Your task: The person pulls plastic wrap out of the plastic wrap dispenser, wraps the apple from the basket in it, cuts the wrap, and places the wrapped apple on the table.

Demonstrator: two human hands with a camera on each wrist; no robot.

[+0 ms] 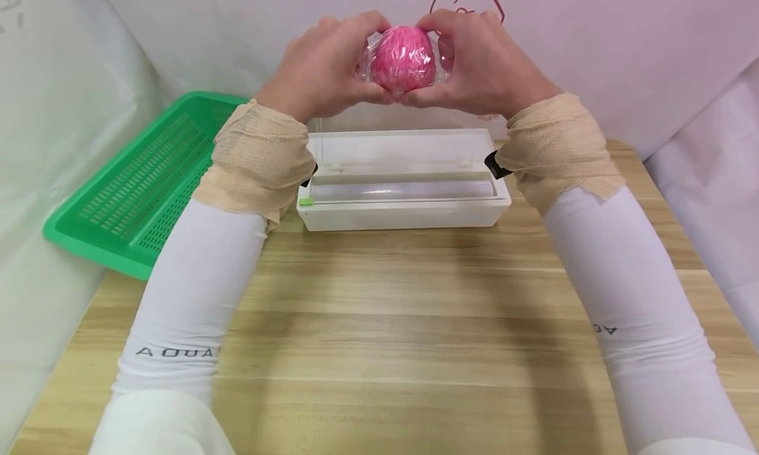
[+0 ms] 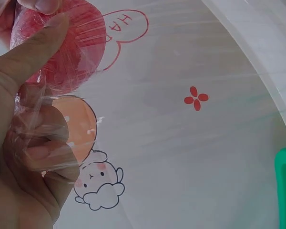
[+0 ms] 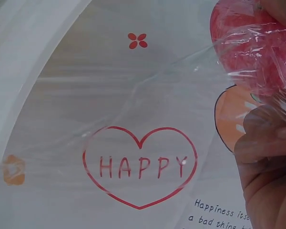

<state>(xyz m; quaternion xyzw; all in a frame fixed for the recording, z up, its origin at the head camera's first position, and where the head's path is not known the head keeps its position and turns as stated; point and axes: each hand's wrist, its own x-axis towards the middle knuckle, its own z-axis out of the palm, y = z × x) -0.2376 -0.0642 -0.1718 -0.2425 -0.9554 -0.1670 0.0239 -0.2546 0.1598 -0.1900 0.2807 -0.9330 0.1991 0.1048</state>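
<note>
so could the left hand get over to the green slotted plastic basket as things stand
Probably not yet: the left hand is busy gripping the film-wrapped pink apple together with the right hand. Nothing blocks the green slotted plastic basket.

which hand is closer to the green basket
Left. The left hand grips the wrapped apple above and right of the green basket; the right hand holds the apple's far side.

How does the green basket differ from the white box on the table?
The green basket is slotted, shallow and tilted, hanging past the table's left edge; the white box is solid-walled, long and lies flat below the hands. Both are rectangular, and neither hand touches them.
</note>
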